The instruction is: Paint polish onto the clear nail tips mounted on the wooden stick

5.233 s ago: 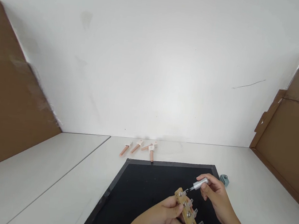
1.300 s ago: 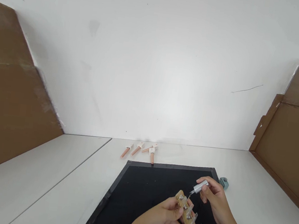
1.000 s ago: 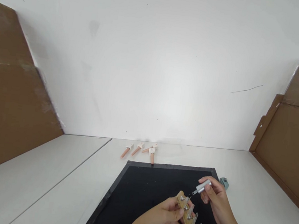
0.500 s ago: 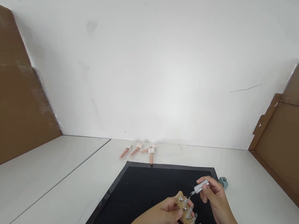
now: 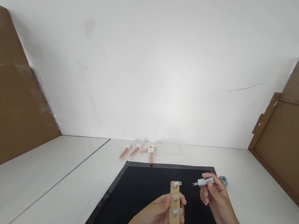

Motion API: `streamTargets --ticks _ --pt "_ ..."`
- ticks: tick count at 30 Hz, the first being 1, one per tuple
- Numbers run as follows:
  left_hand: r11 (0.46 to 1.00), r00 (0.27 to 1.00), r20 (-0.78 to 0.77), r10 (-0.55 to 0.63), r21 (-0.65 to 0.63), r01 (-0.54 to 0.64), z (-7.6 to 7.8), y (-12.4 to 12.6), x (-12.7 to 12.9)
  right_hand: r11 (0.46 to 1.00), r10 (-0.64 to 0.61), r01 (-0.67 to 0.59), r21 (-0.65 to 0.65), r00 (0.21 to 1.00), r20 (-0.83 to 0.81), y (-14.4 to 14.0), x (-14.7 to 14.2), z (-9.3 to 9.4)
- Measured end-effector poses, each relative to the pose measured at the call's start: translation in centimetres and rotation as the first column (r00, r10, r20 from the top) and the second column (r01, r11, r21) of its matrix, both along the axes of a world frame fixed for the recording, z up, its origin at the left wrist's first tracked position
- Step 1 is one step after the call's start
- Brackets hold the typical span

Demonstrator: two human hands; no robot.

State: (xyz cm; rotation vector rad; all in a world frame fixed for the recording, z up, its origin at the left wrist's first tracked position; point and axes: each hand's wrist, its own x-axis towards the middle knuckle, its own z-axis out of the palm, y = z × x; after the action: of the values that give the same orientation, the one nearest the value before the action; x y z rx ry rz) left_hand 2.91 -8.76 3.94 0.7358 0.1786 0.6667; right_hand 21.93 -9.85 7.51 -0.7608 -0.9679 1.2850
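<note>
My left hand is closed around a wooden strip, held upright lengthwise over the black mat. Several clear nail tips are mounted along its face, pointing right. To the right, my right hand pinches a nail polish brush by its silver-grey handle. Its dark bristle end points left, a short gap away from the top nail tip. Just behind the right hand sits a small teal block-like thing, partly covered by the fingers.
A black mat with a taped border lies on the white table. Several small white-and-pink pieces with stick-like ends lie beyond its far edge. Cardboard panels stand at left and right, with a white wall behind.
The wooden strip has turned from a slant to nearly straight, and its nail tips now point right. My right hand has drawn the brush back from the strip, tilting it flatter.
</note>
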Motion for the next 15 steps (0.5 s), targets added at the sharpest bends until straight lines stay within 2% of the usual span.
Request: streamTargets --ticks 4,7,11,15 --pt "0.999 0.999 0.043 -0.024 0.026 0.022 -0.9 0.3 0.0 0.998 0.055 -0.053 0.033 0.998 -0.038 -0.3 0.0 -0.3" --pt "0.997 0.997 0.049 -0.058 0.054 0.056 -1.3 0.5 0.0 0.983 0.144 -0.132 0.126 0.985 -0.092 -0.3 0.0 -0.9" --pt "0.992 0.997 0.027 -0.074 0.108 0.070 -1.4 0.8 0.0 0.947 0.273 -0.242 0.209 0.952 -0.136 -0.4 0.0 -1.9" --pt "0.991 0.998 -0.023 -0.064 0.119 0.067 -1.2 0.9 0.3 0.937 0.309 -0.270 0.223 0.937 -0.164 -0.4 0.0 -2.4"
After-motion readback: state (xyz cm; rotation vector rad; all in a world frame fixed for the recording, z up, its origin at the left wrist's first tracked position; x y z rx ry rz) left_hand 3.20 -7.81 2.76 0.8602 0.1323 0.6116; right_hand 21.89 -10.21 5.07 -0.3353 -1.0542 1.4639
